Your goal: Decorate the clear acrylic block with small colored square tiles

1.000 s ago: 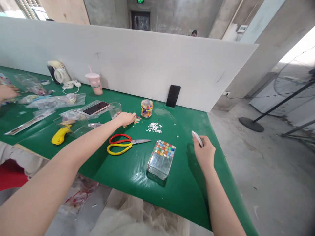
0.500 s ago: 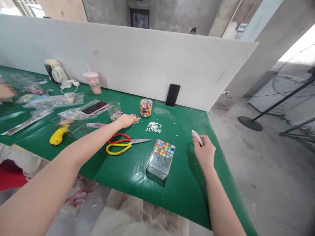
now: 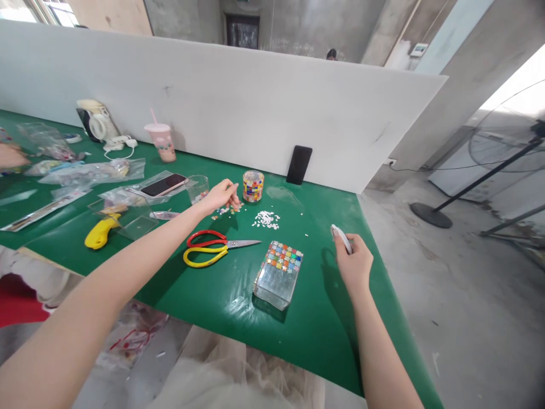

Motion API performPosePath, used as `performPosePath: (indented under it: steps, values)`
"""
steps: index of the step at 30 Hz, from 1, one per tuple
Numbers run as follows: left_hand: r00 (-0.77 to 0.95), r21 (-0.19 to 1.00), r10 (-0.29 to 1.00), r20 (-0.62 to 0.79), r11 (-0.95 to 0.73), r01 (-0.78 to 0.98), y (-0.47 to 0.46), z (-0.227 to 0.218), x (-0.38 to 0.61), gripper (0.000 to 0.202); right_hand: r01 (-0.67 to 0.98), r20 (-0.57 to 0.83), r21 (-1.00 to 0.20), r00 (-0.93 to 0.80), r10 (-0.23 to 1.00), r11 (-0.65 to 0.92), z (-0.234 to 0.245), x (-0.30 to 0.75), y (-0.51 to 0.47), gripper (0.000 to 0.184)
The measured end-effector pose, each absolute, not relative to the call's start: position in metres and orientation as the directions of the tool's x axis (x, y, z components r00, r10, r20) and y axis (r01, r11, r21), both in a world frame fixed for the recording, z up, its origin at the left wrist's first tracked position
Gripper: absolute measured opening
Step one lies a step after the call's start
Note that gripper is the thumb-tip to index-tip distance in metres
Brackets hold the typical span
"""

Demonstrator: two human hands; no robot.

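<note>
My left hand [image 3: 222,195] is stretched far out and lifted a little above a scatter of small coloured tiles [image 3: 225,210], its fingertips pinched together on something too small to name. My right hand [image 3: 353,258] rests on the green table [image 3: 323,324] near its right edge, closed round a small white tube [image 3: 341,238]. Between my hands lies a clear glass block [image 3: 277,274] with coloured mosaic tiles on its top. A round glass covered in mosaic tiles [image 3: 253,186] stands just beyond my left hand. White chips [image 3: 266,220] lie in a small heap.
Red and yellow scissors [image 3: 210,249] lie in front of the block. A yellow cutter [image 3: 99,233], plastic bags, a phone [image 3: 164,185], a small glass cup [image 3: 198,187], a pink drink cup [image 3: 162,142] and a small fan [image 3: 94,121] sit left. Another person's hand [image 3: 11,154] shows far left. A dark phone [image 3: 298,165] leans on the white partition.
My left hand has risen from the coloured tiles and closed into a pinch. My right hand has stayed where it was with the white tube.
</note>
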State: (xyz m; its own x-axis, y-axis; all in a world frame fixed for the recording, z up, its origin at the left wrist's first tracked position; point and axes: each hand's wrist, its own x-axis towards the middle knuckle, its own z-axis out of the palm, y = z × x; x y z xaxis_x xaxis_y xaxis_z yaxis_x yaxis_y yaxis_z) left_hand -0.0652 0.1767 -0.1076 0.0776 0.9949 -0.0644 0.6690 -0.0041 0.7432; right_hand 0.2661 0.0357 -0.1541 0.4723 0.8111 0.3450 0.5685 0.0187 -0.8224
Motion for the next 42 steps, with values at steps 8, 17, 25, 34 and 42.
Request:
performPosePath:
  steps: [8, 17, 25, 34, 42]
  values:
    - [0.245, 0.996, 0.969, 0.026, -0.046, 0.077, 0.121, -0.052, -0.014, 0.016, 0.316, 0.282, -0.935, 0.385, 0.879, 0.162, -0.104, 0.247, 0.048, 0.045]
    - [0.303, 0.928, 0.894, 0.329, -0.247, -0.279, 0.096, -0.007, 0.029, 0.008, 0.038, 0.479, -0.870, 0.298, 0.826, 0.492, -0.031, 0.199, 0.038, 0.028]
    - [0.374, 0.898, 0.823, 0.427, -0.435, -0.069, 0.066, 0.008, 0.014, 0.011, 0.123, 0.494, -0.867, 0.069, 0.867, 0.484, -0.030, 0.193, 0.009, 0.026]
    - [0.392, 0.888, 0.812, 0.433, -0.458, -0.032, 0.069, 0.009, 0.018, 0.009, 0.162, 0.518, -0.850, 0.080, 0.852, 0.501, -0.027, 0.201, 0.009, 0.038]
    - [0.379, 0.826, 0.762, 0.524, -0.564, -0.008, 0.063, 0.008, 0.015, 0.019, 0.197, 0.496, -0.853, 0.022, 0.868, 0.483, -0.023, 0.204, 0.007, 0.009]
